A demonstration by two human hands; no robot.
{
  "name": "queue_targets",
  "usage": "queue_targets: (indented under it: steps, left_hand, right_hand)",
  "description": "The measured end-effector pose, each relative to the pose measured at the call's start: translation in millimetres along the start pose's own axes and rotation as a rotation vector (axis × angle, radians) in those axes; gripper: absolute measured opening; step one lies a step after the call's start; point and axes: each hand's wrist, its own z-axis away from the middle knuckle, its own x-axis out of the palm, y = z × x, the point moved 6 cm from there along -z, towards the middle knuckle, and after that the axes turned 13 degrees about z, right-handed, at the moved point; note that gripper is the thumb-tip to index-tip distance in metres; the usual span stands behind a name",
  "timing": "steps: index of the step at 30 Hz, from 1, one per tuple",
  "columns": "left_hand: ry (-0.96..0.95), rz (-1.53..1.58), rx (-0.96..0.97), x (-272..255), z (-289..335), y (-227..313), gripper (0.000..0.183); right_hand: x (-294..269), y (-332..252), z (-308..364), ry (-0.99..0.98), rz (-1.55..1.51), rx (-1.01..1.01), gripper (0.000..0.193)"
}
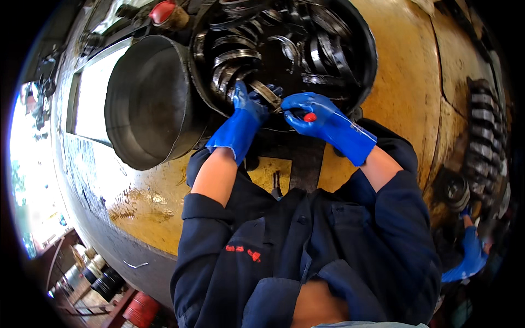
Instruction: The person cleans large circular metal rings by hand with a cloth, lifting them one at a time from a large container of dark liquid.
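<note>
Both my hands wear long blue rubber gloves and meet over the near rim of a wide black pan [374,60]. My left hand [249,112] is closed around a curved, oily metal piece [266,93], which looks like a half-ring bearing shell. Against its right end, my right hand [313,112] is closed on a tool with a red handle end [310,117]; the working end is hidden, so its kind cannot be made out. Several similar curved metal pieces [238,56] lie in the pan, wet with dark liquid.
A deep grey metal tub [147,104] stands left of the pan. Behind it is a can with a red top [162,12]. A dark ribbed metal shaft [482,131] lies at the far right, near another person in blue [467,257]. A red drum [141,309] stands lower left.
</note>
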Motion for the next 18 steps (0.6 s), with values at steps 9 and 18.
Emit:
queue_targets:
  steps: [9,18]
  left_hand:
    - [-0.051,-0.209,-0.085,3.2,21.7,-7.7,0.093]
    - [0.102,-0.184,0.034,16.4,21.7,-13.8,0.09]
  right_hand:
    - [-2.2,4.8,15.0,-0.386,0.199,0.074,0.017]
    - [17.7,32.1,-1.5,-0.324,0.482,-0.004,0.016]
